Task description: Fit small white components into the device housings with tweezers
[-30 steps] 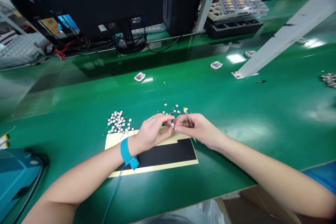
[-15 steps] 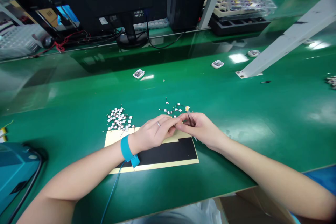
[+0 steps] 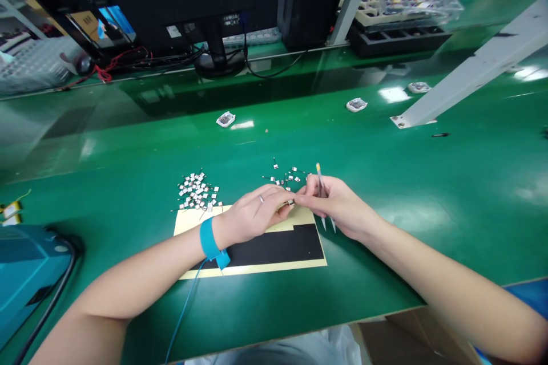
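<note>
My left hand [image 3: 250,214], wearing a ring and a blue wrist strap [image 3: 208,239], is closed over a sheet. Its thumb and fingers pinch a small dark-and-white part [image 3: 290,202]. My right hand [image 3: 342,205] is closed around tweezers [image 3: 319,179], whose yellow end points away and whose two tips stick out below the palm. The right thumb and forefinger meet at the small part. Under the hands lies the yellow backing sheet [image 3: 314,263] with a black adhesive area [image 3: 274,246]. Small white parts with short dark leads lie in a left pile [image 3: 197,188] and a looser right group [image 3: 295,178].
A monitor stand [image 3: 216,60] and cables stand behind. White-rimmed pieces [image 3: 225,119] lie across the green bench [image 3: 180,142]. A slanted metal post [image 3: 466,74] and stacked trays [image 3: 402,34] are at right. A teal device [image 3: 29,279] sits at left; a person's arm shows at upper right.
In my right hand the tweezers have turned more upright, and both tips now show. The small part has come into sight at the left fingertips. The view has shifted slightly.
</note>
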Demonstrator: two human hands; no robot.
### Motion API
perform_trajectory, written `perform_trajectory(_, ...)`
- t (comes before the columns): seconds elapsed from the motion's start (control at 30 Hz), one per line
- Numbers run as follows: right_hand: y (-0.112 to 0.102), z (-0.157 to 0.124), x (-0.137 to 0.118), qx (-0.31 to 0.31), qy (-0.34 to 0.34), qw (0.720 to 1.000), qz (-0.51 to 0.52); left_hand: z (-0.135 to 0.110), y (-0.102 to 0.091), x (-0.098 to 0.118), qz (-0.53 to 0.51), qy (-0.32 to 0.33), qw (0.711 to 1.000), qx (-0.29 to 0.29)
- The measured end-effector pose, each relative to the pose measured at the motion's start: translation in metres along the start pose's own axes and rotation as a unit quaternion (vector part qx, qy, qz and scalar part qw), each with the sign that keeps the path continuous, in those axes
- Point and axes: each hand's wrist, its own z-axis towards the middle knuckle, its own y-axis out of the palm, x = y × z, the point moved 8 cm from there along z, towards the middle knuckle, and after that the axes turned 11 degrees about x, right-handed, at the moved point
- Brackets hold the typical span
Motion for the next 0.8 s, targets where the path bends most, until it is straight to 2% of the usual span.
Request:
perform_trajectory(0.13,-0.001,-0.002,-0.001,-0.007,-0.034,0.996,-0.079,-0.001,0.006,0.003,-0.021,-0.002,0.999,-0.026)
perform_trajectory(0.27,-0.008,-0.001,-0.005,0.03,-0.11,0.975,-0.189,0.006,0.004,0.005,0.001,0.039,0.998,-0.045)
perform_trajectory(0.37,-0.017,0.0,-0.015,0.065,-0.184,0.939,-0.282,0.016,-0.015,-0.008,0.037,0.046,0.997,-0.043)
perform_trajectory(0.47,-0.014,-0.003,-0.019,0.025,-0.217,0.905,-0.366,0.016,-0.043,-0.043,0.085,-0.043,0.989,-0.112)
perform_trajectory(0.53,-0.004,-0.008,-0.013,-0.042,-0.215,0.885,-0.411,0.001,-0.062,-0.071,0.12,-0.138,0.964,-0.192)
perform_trajectory(0.6,0.008,-0.015,-0.006,-0.095,-0.214,0.864,-0.446,-0.026,-0.081,-0.094,0.148,-0.236,0.924,-0.261)
perform_trajectory(0.67,0.019,-0.021,-0.001,-0.122,-0.22,0.842,-0.476,-0.057,-0.092,-0.105,0.154,-0.304,0.883,-0.324)
perform_trajectory(0.73,0.03,-0.025,0.003,-0.137,-0.233,0.824,-0.498,-0.083,-0.09,-0.104,0.145,-0.319,0.854,-0.384)
perform_trajectory(0.8,0.039,-0.027,0.005,-0.147,-0.245,0.811,-0.511,-0.098,-0.08,-0.099,0.142,-0.303,0.846,-0.416)
